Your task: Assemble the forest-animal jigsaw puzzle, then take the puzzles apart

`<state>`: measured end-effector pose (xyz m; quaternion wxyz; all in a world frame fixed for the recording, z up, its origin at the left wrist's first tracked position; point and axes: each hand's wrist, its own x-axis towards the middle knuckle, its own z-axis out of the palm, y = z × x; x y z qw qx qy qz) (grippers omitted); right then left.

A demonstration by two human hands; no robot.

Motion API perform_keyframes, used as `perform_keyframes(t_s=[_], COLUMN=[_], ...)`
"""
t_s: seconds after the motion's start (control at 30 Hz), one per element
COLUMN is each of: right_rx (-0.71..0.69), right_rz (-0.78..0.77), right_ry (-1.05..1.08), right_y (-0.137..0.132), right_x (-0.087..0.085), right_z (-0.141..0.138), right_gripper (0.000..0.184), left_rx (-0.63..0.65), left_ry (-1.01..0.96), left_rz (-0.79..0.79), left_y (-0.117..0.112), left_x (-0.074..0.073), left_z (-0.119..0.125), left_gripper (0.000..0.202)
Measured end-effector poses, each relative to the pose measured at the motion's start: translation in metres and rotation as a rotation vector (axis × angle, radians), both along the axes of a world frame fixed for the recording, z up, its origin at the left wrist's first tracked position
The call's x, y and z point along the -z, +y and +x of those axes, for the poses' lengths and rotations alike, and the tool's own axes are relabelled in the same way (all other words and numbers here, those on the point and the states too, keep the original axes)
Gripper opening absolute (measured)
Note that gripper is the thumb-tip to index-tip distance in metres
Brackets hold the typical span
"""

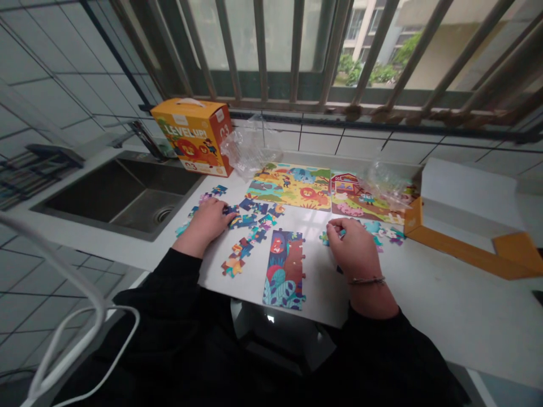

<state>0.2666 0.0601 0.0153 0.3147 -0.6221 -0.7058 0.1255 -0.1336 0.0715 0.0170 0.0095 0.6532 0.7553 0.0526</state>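
Note:
My left hand (207, 221) lies low over a spread of loose jigsaw pieces (257, 210), thumb and fingers apart, fingertips touching dark blue ones. My right hand (354, 244) is closed in a pinch above the counter; whatever sits between its fingertips is too small to make out. Loose teal and green pieces (324, 238) lie beside those fingertips, and more pieces (387, 232) show behind the hand. Between my hands is a joined puzzle section (285, 270), with a red animal, a brown trunk and teal leaves. Its right edge has open tabs.
Two picture sheets, a safari scene (292, 186) and a farm scene (360, 198), lie at the back. An orange puzzle box (193, 135) stands by the sink (123, 195). Clear plastic wrap (250, 148) is next to it. An open box (466, 217) lies at right.

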Motion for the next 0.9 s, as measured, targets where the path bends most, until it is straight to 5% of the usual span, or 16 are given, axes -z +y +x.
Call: perform_keyframes(t_s=[0.33, 0.43, 0.7, 0.9], right_rx=[-0.064, -0.142, -0.552, -0.496], right_rz=[-0.003, 0.000, -0.209, -0.376], right_ry=[0.033, 0.114, 0.300, 0.465], right_y=[0.000, -0.002, -0.013, -0.008], right_x=[-0.002, -0.006, -0.017, -0.008], right_z=[-0.002, -0.005, -0.018, -0.013], right_gripper=[0.029, 0.029, 0.028, 0.038], left_rx=[-0.062, 0.055, 0.651, 0.511], left_ry=[-0.346, -0.556, -0.625, -0.695], left_rz=[0.167, 0.264, 0.095, 0.268], left_y=[-0.002, -0.017, -0.048, -0.048], left_x=[-0.004, -0.015, -0.037, -0.027], left_z=[-0.006, 0.021, 0.138, 0.168], left_gripper=[0.020, 0.012, 0.007, 0.016])
